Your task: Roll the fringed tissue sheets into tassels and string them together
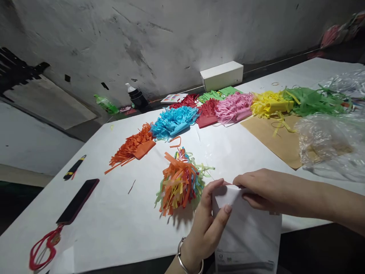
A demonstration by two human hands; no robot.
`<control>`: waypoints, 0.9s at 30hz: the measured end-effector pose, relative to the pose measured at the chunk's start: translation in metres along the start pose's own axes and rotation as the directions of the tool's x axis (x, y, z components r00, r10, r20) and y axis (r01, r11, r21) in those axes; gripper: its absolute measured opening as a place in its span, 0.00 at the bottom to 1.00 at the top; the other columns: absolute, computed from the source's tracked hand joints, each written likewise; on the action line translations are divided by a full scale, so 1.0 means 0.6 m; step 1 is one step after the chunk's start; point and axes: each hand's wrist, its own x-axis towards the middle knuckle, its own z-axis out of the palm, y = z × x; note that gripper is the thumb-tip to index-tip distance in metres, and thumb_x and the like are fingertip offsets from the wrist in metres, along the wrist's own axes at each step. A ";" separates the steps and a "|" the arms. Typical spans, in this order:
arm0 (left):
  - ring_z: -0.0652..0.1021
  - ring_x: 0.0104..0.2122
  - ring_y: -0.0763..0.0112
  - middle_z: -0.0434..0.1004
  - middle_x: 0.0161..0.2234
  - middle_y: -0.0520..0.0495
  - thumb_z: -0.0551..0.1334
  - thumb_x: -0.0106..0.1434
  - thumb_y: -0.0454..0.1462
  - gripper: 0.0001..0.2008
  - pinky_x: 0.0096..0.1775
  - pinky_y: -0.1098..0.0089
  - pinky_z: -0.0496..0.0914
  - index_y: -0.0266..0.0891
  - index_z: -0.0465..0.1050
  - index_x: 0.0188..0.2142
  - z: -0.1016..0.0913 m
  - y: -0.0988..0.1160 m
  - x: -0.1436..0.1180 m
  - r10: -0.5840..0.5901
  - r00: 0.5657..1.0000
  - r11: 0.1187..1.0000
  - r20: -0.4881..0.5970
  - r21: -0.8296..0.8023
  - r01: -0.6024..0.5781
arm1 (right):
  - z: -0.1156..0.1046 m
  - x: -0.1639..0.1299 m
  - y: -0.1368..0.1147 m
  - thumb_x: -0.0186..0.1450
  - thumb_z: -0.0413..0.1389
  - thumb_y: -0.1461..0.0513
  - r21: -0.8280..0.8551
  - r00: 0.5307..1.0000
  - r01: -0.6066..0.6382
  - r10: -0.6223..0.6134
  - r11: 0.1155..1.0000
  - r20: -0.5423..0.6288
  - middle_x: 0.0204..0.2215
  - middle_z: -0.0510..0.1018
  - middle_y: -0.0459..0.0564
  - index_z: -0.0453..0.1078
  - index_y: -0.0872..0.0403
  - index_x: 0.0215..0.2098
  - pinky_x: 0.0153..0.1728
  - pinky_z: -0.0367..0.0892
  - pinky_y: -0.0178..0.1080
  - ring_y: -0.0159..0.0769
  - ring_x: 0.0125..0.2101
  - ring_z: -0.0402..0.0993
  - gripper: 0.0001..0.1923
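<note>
White paper sheet (248,228) pinched between both hands (228,205).

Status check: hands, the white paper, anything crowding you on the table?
Left hand and right hand both pinching the white paper sheet at its top edge. Mixed-colour paper tassel lies just left of the left hand, apart from it. Nothing on the sheet itself.

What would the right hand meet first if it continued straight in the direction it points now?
Probably the left hand: the right hand points leftward along the white paper both hands hold. Beyond lies the mixed-colour paper tassel.
</note>
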 end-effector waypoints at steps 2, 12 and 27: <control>0.70 0.59 0.55 0.68 0.61 0.40 0.59 0.73 0.38 0.24 0.61 0.57 0.64 0.47 0.59 0.66 0.001 -0.004 -0.004 -0.033 0.999 0.999 -0.022 0.003 0.033 | -0.001 0.001 0.003 0.65 0.53 0.69 -0.006 1.000 -0.008 0.008 1.000 -0.007 0.35 0.82 0.49 0.70 0.53 0.44 0.29 0.60 0.35 0.39 0.33 0.79 0.11; 0.72 0.56 0.59 0.70 0.58 0.43 0.57 0.74 0.38 0.20 0.60 0.60 0.64 0.51 0.63 0.64 0.008 -0.006 -0.009 0.009 0.999 1.000 -0.040 0.030 -0.008 | -0.029 0.010 -0.017 0.60 0.62 0.68 0.057 0.983 -0.159 0.153 0.986 0.098 0.26 0.74 0.41 0.64 0.52 0.31 0.24 0.52 0.32 0.31 0.26 0.68 0.10; 0.69 0.24 0.72 0.75 0.24 0.49 0.69 0.61 0.52 0.20 0.26 0.74 0.60 0.37 0.82 0.31 0.008 0.048 0.011 -0.386 0.901 0.908 -0.198 -0.256 0.333 | -0.038 -0.044 -0.009 0.73 0.50 0.55 0.276 0.970 -0.190 0.137 0.942 0.201 0.20 0.67 0.41 0.67 0.53 0.24 0.21 0.51 0.32 0.28 0.20 0.59 0.20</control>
